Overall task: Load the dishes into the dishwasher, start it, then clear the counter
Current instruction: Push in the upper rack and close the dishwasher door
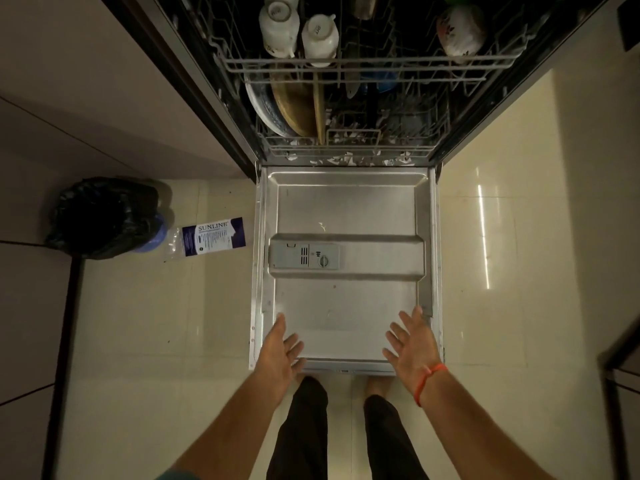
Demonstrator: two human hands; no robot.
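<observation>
The dishwasher (346, 81) is standing open, its door (346, 209) lying flat and reaching toward the person, long axis running from hinge to feet. Both racks are sitting inside, already holding plates (277, 105) below and cups (298, 29) and a bowl (459, 29) above, so loading is looking finished. The bin (104, 216) is standing on the floor to the left, with a packet (214, 235) lying beside it; neither is blocking the door's swing. The left hand (278, 355) and right hand (414, 346) are hovering over the door's near edge, one toward each corner, equally near, fingers spread and gripping nothing. I am judging the next move to be lifting that edge up and away to shut the door.
</observation>
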